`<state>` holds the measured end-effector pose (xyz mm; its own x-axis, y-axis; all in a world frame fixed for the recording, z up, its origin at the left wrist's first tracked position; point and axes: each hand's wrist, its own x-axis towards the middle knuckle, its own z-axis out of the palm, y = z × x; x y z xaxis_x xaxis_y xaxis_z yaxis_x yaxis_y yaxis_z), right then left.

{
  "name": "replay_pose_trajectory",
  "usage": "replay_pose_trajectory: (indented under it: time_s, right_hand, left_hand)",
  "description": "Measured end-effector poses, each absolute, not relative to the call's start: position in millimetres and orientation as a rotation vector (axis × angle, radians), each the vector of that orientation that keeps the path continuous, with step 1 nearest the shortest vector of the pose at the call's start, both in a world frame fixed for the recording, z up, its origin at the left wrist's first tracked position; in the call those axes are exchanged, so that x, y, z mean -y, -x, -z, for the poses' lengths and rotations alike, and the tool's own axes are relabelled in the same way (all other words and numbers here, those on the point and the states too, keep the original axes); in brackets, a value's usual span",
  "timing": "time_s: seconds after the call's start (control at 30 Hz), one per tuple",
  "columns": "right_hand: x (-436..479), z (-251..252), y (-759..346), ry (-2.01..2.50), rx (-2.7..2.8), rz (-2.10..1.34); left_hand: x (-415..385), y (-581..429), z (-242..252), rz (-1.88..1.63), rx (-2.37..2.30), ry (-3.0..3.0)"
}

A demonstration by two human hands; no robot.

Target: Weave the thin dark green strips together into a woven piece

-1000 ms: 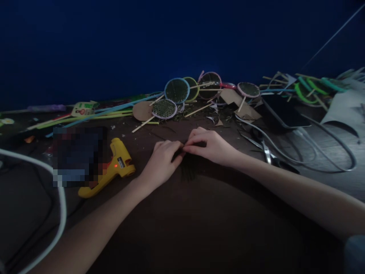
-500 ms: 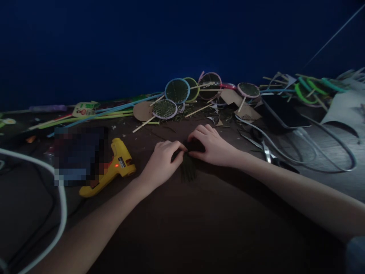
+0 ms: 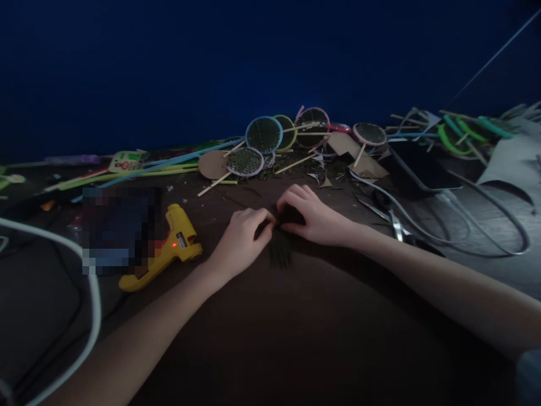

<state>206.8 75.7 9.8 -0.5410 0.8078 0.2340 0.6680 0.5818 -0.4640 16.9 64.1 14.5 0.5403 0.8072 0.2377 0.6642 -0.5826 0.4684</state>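
A small dark green fringed bundle [image 3: 280, 251] lies over the dark table [image 3: 270, 338], its strands fanning toward me. My left hand [image 3: 245, 239] pinches its upper end between thumb and fingertips. From the other side my right hand [image 3: 315, 217] closes thumb and fingers on the same top end, the fingertips of both hands nearly touching. What exactly sits between the fingertips is too dark to make out. Left of my left hand rests a yellow glue gun [image 3: 180, 237] with a small red light on.
Scissors [image 3: 395, 225] and a phone [image 3: 422, 166] with a white cable [image 3: 469, 225] lie to the right. Small round rackets [image 3: 262, 135], sticks and cardboard pieces line the back. A thick white cord [image 3: 95, 304] curves at the left, beside a blurred-out object [image 3: 120, 228].
The view has shifted very slightly. Both hands keep the same pinch at the top of the green bundle.
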Motion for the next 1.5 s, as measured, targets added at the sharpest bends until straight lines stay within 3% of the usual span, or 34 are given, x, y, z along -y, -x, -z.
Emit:
replay_pose_trajectory:
  time_s: [0.47, 0.87, 1.13, 1.5]
  right_hand:
    - [-71.6, -6.2, -209.3, 0.909, 2.279, -0.422]
    - [-70.6, -5.1, -209.5, 0.778, 2.335, -0.109]
    - [-71.4, -5.2, -205.3, 1.043, 2.159, -0.444]
    - [-73.9, -2.7, -206.2, 1.183, 2.069, -0.627]
  left_hand:
    - [-65.1, -14.6, -11.7, -0.623, -1.213, -2.451]
    - [-64.6, -14.6, -8.8, -0.475, -1.142, -2.5]
    - [-62.4, -15.0, -10.2, -0.526, -1.199, -2.435]
    - [-61.2, -15.5, -10.8, -0.56, -1.2, -2.382]
